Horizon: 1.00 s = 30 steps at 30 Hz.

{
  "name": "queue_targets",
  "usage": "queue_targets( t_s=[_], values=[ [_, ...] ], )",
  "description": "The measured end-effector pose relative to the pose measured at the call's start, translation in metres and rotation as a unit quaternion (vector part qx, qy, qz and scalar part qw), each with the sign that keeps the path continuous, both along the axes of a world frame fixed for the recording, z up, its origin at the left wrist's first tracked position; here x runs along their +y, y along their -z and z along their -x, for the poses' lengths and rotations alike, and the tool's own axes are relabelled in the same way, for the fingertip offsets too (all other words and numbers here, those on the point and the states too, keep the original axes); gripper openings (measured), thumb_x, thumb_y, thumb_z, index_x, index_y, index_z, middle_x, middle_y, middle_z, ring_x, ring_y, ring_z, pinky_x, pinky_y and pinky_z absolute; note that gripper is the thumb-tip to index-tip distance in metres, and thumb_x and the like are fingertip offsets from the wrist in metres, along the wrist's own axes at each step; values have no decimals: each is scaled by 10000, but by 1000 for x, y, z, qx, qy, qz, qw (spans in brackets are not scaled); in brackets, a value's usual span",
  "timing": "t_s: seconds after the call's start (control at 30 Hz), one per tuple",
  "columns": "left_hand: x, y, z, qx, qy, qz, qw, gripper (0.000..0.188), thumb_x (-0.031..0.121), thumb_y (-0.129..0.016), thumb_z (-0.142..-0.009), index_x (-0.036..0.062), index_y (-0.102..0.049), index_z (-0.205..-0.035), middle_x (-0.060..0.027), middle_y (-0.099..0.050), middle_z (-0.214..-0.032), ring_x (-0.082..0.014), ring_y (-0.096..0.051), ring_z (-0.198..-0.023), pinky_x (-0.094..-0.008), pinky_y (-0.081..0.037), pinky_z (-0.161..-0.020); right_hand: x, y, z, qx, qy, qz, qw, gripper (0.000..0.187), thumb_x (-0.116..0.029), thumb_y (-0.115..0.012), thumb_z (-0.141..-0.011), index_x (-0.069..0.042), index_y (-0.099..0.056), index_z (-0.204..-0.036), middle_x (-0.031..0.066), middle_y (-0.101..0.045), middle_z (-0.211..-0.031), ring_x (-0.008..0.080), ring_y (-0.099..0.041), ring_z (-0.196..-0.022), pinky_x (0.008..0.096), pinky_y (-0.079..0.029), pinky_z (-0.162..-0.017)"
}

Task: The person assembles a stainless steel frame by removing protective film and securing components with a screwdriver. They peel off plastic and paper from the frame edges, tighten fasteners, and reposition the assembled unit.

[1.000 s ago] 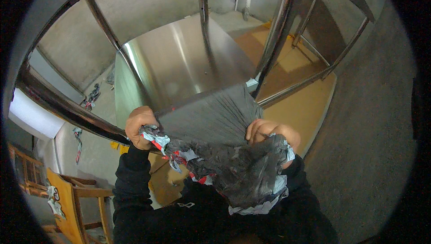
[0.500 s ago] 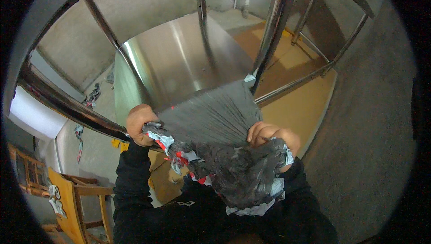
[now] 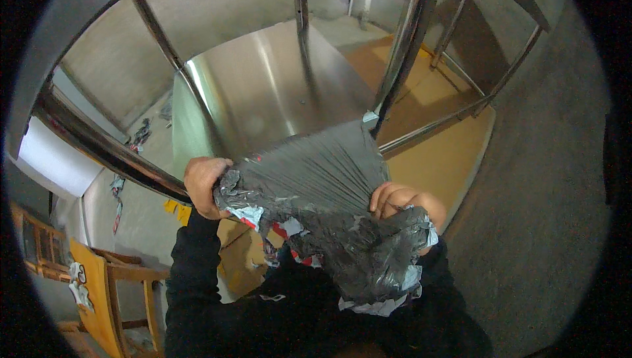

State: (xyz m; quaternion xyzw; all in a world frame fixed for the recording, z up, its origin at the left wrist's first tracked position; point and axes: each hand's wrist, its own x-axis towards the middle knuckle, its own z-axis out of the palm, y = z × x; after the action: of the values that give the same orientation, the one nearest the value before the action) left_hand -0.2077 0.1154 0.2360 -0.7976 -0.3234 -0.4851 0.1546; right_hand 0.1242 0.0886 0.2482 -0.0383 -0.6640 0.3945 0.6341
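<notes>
A thin dark grey plastic film (image 3: pixel 322 170) is stretched in taut creases between my hands and the near part of a shiny steel sheet (image 3: pixel 250 88). My left hand (image 3: pixel 205 187) is closed on the film's bunched left edge. On the right, my right hand (image 3: pixel 409 206) grips it with curled fingers, the creases fanning out from there. Between and below the hands a crumpled mass of the film hangs before my chest, with light blue and red patches along its torn edge. Where the film meets the steel is partly hidden.
Shiny metal posts (image 3: pixel 403 42) and a curved rail (image 3: pixel 112 151) stand around the sheet. Brown boards (image 3: pixel 434 144) lie at the right. At the lower left is a wooden chair (image 3: pixel 99 292); film scraps (image 3: pixel 117 193) litter the concrete floor. Pipe stubs (image 3: pixel 366 4) rise by the far wall.
The crumpled film near my left hand has turned over, showing more grey and less light blue and red. My right hand has shifted slightly right, and both hands keep their hold.
</notes>
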Motion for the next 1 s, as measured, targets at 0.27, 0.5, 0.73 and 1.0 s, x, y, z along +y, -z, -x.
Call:
queue_targets(
  t_s=[0.27,0.5,0.73,1.0],
  values=[
    [-15,23,-2,-68,31,120,990,241,233,-558,-677,2,-495,-708,-125,-464,-690,-304,-456,-649,-373,-361,-604,-6,12,-2,22,17,37,999,222,-63,-594,-795,-6,-418,-672,139,-533,-650,256,-521,-564,404,-456,-594],
    [-21,26,-9,-138,97,166,972,291,259,-539,-677,-18,-452,-683,-124,-418,-672,-286,-405,-626,-353,-331,-602,-7,18,-15,-55,10,135,989,170,-29,-638,-787,-15,-469,-786,109,-567,-771,193,-545,-657,334,-463,-656],
    [-35,37,-16,-152,76,141,975,476,441,-535,-796,-20,-475,-693,-128,-482,-709,-270,-453,-651,-370,-366,-666,-9,23,-38,-205,63,116,970,262,-79,-702,-729,-9,-560,-938,87,-595,-844,167,-575,-739,256,-441,-671],
    [-41,35,-24,-57,88,127,986,264,246,-585,-651,23,-445,-649,-95,-428,-650,-275,-396,-578,-366,-282,-558,-13,34,-45,-90,46,205,974,213,15,-669,-680,9,-526,-839,123,-599,-823,197,-584,-755,297,-457,-683]
  ],
)
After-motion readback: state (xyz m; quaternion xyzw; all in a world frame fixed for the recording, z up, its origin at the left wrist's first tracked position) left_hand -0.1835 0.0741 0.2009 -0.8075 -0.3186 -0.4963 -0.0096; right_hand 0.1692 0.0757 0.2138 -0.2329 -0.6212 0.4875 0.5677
